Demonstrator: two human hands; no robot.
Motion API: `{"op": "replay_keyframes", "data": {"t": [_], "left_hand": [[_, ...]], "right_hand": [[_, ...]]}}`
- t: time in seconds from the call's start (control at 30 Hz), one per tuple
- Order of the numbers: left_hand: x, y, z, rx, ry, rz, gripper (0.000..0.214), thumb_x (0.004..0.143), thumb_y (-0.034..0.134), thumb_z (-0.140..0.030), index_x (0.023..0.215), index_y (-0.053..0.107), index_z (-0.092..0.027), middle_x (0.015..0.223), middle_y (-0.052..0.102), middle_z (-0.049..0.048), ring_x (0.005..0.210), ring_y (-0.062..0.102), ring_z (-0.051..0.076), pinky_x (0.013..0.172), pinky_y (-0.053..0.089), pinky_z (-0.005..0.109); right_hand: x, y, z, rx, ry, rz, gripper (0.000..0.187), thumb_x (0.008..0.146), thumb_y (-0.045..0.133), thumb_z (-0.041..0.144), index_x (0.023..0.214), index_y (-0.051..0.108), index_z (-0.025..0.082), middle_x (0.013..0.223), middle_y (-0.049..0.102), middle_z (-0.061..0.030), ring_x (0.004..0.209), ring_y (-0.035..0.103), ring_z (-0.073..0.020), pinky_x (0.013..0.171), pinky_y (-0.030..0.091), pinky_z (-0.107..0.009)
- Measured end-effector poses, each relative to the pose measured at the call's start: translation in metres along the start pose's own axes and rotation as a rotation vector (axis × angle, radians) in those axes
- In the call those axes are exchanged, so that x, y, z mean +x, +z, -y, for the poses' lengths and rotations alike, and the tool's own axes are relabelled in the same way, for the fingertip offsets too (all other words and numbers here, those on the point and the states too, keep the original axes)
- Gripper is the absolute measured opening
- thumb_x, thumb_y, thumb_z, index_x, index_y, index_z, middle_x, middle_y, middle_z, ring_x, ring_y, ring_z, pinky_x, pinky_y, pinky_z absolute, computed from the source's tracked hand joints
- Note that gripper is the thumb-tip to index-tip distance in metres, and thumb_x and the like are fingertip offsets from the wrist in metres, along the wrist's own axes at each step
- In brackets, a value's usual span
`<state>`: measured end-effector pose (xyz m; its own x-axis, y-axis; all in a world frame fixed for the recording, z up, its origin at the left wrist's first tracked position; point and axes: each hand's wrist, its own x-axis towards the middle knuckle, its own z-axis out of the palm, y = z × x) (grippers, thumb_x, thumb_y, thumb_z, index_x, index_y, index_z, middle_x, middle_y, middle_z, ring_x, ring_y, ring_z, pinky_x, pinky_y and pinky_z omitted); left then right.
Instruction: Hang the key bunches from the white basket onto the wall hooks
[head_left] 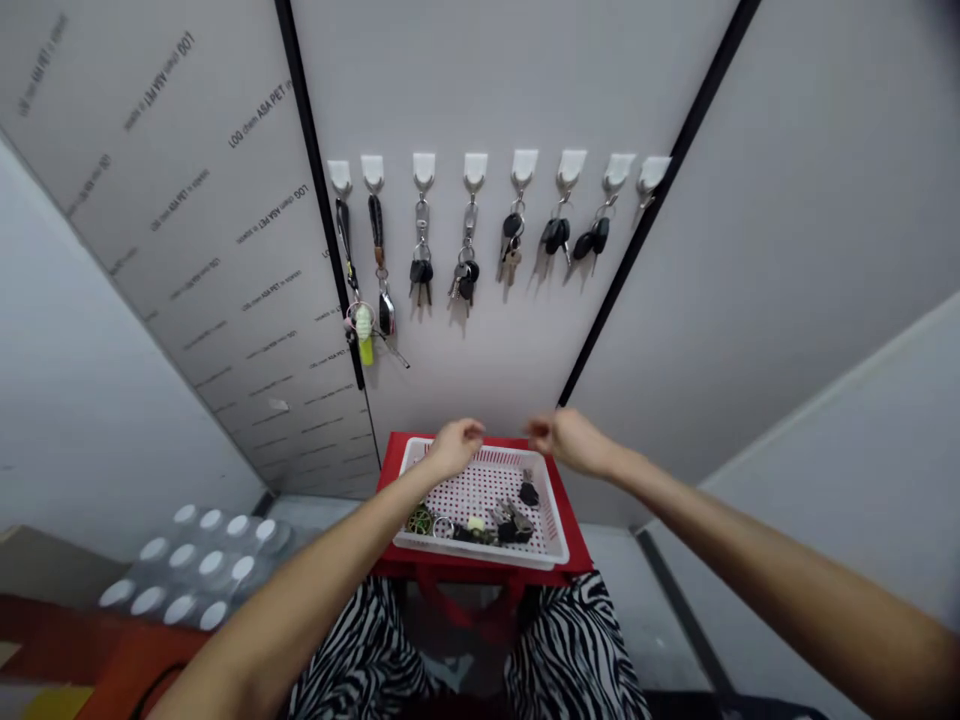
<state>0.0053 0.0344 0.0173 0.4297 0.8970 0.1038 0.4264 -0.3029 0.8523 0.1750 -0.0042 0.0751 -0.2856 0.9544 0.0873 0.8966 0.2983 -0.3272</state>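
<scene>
One basket [480,488]: long axis left-right, opening upward

Zebra-striped trousers [574,655], black and white; forearms [697,510] bare.

Tight indoor nook, storage-corner type; home or office, can't tell. Behind the white basket [484,555]: pale wall panel [465,380] framed by dark strips [304,110], row of white hooks [475,165] on it, keys [466,275] hanging. Left of basket: panel with printed lettering [247,250], cluster of white-capped bottles [214,563]. Right of basket: plain pale wall [810,200], light floor [619,570]. Below basket: zebra-print trousers [577,650], casual wear.
</scene>
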Motion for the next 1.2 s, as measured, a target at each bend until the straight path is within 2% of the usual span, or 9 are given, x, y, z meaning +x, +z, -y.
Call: {"op": "replay_keyframes", "data": {"t": [0.07, 0.13, 0.2, 0.37, 0.57, 0.8, 0.93, 1.1, 1.2], "left_hand": [[-0.015, 0.008, 0.017, 0.016, -0.049, 0.056, 0.023, 0.063, 0.041, -0.012, 0.082, 0.052, -0.009, 0.076, 0.056, 0.0055, 0.068, 0.049, 0.010, 0.066, 0.039, 0.023], [-0.025, 0.014, 0.024, 0.035, -0.059, 0.130, 0.024, 0.062, 0.041, -0.013, 0.083, 0.052, -0.010, 0.074, 0.057, 0.0046, 0.066, 0.049, 0.010, 0.063, 0.039, 0.022], [-0.032, 0.016, 0.026, 0.067, -0.035, 0.200, 0.024, 0.061, 0.041, -0.014, 0.082, 0.052, -0.011, 0.072, 0.057, 0.0033, 0.064, 0.049, 0.010, 0.061, 0.039, 0.021], [-0.042, 0.016, 0.025, 0.153, -0.003, 0.325, 0.025, 0.060, 0.042, -0.016, 0.082, 0.054, -0.014, 0.067, 0.056, 0.0013, 0.060, 0.048, 0.010, 0.058, 0.038, 0.019], [-0.048, 0.025, 0.023, 0.184, 0.016, 0.449, 0.026, 0.057, 0.045, -0.014, 0.080, 0.055, -0.014, 0.064, 0.056, 0.0003, 0.057, 0.047, 0.009, 0.054, 0.037, 0.018], [-0.044, 0.028, 0.021, 0.085, -0.003, 0.393, 0.034, 0.055, 0.045, -0.011, 0.088, 0.052, -0.015, 0.071, 0.056, 0.0005, 0.062, 0.047, 0.009, 0.058, 0.037, 0.017], [-0.038, 0.028, 0.022, 0.057, -0.045, 0.315, 0.026, 0.059, 0.044, -0.020, 0.081, 0.055, -0.013, 0.062, 0.054, -0.0003, 0.055, 0.044, 0.008, 0.052, 0.036, 0.017], [-0.031, 0.017, 0.013, 0.013, -0.045, 0.243, 0.023, 0.060, 0.043, -0.024, 0.074, 0.057, -0.010, 0.053, 0.049, -0.0019, 0.048, 0.038, 0.007, 0.047, 0.032, 0.017], [-0.029, 0.012, 0.006, 0.035, -0.045, 0.199, 0.021, 0.058, 0.046, -0.022, 0.071, 0.057, -0.011, 0.049, 0.047, -0.0033, 0.046, 0.036, 0.006, 0.046, 0.030, 0.017]], "right_hand": [[-0.012, 0.029, 0.003, -0.156, -0.081, 0.152, 0.015, 0.058, 0.046, 0.014, 0.067, 0.058, 0.016, 0.069, 0.059, -0.0053, 0.066, 0.050, -0.0157, 0.063, 0.036, -0.027], [-0.020, 0.046, 0.006, -0.277, -0.125, 0.218, 0.015, 0.057, 0.048, 0.015, 0.067, 0.058, 0.016, 0.073, 0.059, -0.0070, 0.074, 0.048, -0.0195, 0.067, 0.033, -0.031], [-0.025, 0.052, 0.010, -0.323, -0.149, 0.257, 0.016, 0.056, 0.049, 0.016, 0.069, 0.058, 0.017, 0.075, 0.059, -0.0069, 0.077, 0.047, -0.0203, 0.069, 0.031, -0.032], [-0.038, 0.057, 0.020, -0.264, -0.219, 0.337, 0.023, 0.055, 0.050, 0.020, 0.078, 0.056, 0.021, 0.077, 0.057, -0.0039, 0.080, 0.045, -0.0186, 0.070, 0.029, -0.030], [-0.041, 0.071, 0.018, -0.259, -0.184, 0.303, 0.020, 0.055, 0.050, 0.020, 0.074, 0.056, 0.018, 0.074, 0.054, -0.0048, 0.075, 0.046, -0.0172, 0.065, 0.030, -0.027], [-0.036, 0.071, 0.011, -0.091, -0.109, 0.163, 0.008, 0.059, 0.045, 0.016, 0.062, 0.052, 0.015, 0.064, 0.050, -0.0028, 0.061, 0.044, -0.0106, 0.056, 0.032, -0.019], [-0.035, 0.067, 0.011, 0.142, -0.033, 0.098, 0.007, 0.061, 0.044, 0.017, 0.059, 0.049, 0.014, 0.059, 0.048, 0.0000, 0.053, 0.041, -0.0080, 0.051, 0.031, -0.018], [-0.033, 0.064, 0.007, 0.589, 0.108, 0.162, 0.011, 0.063, 0.043, 0.023, 0.065, 0.047, 0.014, 0.053, 0.044, 0.0038, 0.046, 0.038, -0.0058, 0.046, 0.030, -0.018], [-0.031, 0.065, 0.006, 0.737, 0.130, 0.169, 0.010, 0.060, 0.046, 0.023, 0.063, 0.044, 0.014, 0.051, 0.042, 0.0052, 0.045, 0.037, -0.0051, 0.044, 0.030, -0.017]]}}
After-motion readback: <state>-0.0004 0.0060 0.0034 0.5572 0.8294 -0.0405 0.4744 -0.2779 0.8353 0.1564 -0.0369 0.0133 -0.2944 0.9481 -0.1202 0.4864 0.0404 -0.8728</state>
